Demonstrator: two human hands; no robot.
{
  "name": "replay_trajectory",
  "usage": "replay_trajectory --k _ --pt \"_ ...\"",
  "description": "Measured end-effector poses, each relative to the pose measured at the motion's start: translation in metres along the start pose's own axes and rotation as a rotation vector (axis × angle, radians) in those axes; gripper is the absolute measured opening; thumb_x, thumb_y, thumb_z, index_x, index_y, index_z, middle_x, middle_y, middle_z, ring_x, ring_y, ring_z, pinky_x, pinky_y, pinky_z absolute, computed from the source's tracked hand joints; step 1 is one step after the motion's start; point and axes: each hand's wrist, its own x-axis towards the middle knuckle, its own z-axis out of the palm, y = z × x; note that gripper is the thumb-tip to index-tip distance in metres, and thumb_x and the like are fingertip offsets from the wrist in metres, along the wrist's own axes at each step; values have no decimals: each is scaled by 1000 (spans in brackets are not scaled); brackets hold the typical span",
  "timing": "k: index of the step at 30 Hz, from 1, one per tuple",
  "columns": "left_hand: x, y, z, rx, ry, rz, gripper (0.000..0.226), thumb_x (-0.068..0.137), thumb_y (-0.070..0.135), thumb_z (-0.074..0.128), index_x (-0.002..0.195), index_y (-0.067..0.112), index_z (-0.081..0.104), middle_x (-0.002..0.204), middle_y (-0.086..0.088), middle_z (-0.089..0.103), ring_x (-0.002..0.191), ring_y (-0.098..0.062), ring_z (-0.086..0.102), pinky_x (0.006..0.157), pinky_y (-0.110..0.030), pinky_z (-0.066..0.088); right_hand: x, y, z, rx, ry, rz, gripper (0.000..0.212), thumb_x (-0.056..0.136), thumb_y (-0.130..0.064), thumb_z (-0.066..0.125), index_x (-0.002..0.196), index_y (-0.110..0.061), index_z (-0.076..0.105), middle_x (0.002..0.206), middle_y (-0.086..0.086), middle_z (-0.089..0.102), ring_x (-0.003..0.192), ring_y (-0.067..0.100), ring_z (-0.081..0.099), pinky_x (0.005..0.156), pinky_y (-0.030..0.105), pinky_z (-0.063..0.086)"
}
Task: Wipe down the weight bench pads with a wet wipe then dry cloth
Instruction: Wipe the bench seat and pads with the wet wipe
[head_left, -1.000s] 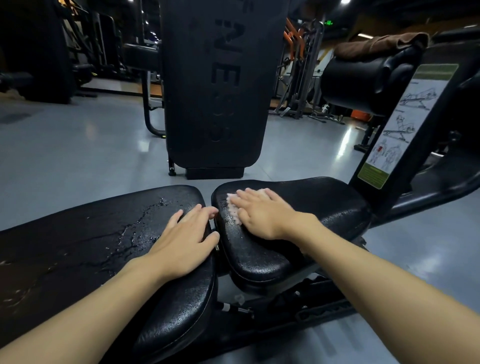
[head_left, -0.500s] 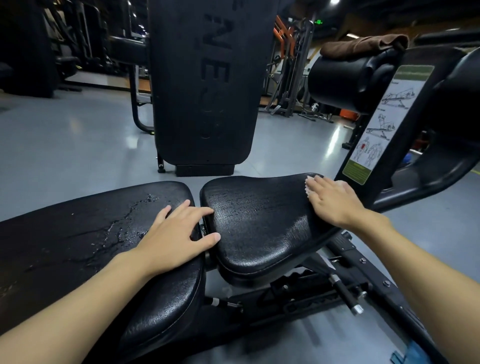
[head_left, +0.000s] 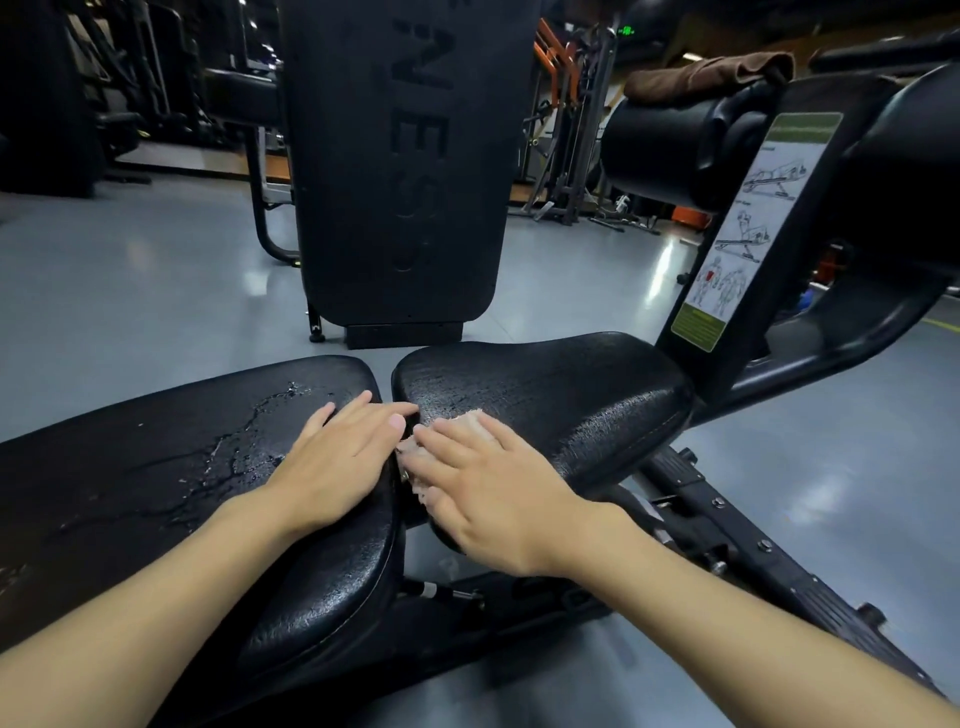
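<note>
The wet wipe is white and crumpled. Only its edges peek out from under the right grip. It lies on the near left corner of the small black seat pad, which looks shiny and damp.

The right grip is a bare hand laid flat on the wipe. Its fingers are straight and close together, pointing left and away. It presses down on the wipe and does not curl round it. The arm reaches in from the lower right.

The left grip is just left of the right grip, with their fingertips nearly touching. It lies flat on the end of the long black pad, fingers straight and a little spread, holding nothing. One fingertip reaches across the gap toward the seat pad.

Further left of the left grip, water drops sit along cracks in the long pad.

Far beyond the right grip, up and to the right, a brown cloth lies on a round black roller.
</note>
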Motion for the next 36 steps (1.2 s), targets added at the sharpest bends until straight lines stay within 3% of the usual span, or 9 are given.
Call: replay_trajectory --k 3,9,14,16,20,24,31,33,36 --pt "1 -4 1 91 -36 43 70 83 68 1 141 53 36 154 28 25 147 0 8 121 -39 -1 -14 24 -3 43 40 64 66 93 -42 5 152 -29 31 162 -4 26 150 15 16 122 41 5" --pt "1 -4 0 108 -53 38 66 81 71 4 140 58 33 154 30 23 148 -1 5 121 -40 -2 -44 115 -9 97 79 459 49 107 -33 20 156 -36 18 164 -12 12 150 5 3 122 36 -4" --pt "1 -4 1 107 -50 40 67 82 69 5 141 55 33 155 30 23 148 -3 6 121 -42 -1 -43 161 0 99 188 713 50 104 -29 22 152 -29 33 160 -1 29 149 17 17 120 42 8" --pt "2 -4 1 113 -51 39 66 83 68 6 141 54 33 155 29 23 149 -4 7 121 -42 -1 -36 151 2 68 229 708 54 101 -34 18 149 -22 39 156 2 37 146 21 23 117 44 14" --pt "2 -3 1 106 -49 36 65 83 66 7 141 54 34 155 29 24 148 -4 8 121 -43 0 -31 85 7 158 236 577 56 100 -39 15 151 -28 35 160 -7 30 149 15 16 119 44 1" --pt "1 -1 1 99 -54 27 55 90 59 14 141 52 35 155 28 25 148 -4 8 121 -43 0 -31 5 11 50 370 354 46 99 -32 31 138 -21 54 139 -2 56 134 22 44 115 41 14" --pt "10 11 -7 94 -42 43 32 101 38 36 131 41 49 138 22 42 143 -7 24 118 -53 9 -53 -46 48 25 465 167 42 102 -35 35 136 -23 58 154 1 42 146 23 29 119 55 18" --pt "20 23 -9 89 -67 101 39 98 42 33 133 36 50 149 19 36 147 -4 16 120 -46 8 -49 -42 60 13 556 207 42 104 -34 32 134 -25 60 151 2 46 145 23 32 118 55 21" --pt "31 39 -6 14 -155 153 42 103 35 36 145 35 43 158 13 29 145 -2 20 113 -21 15 -40 -36 65 68 671 326 43 104 -33 30 131 -24 63 141 3 56 140 24 40 118 54 22"
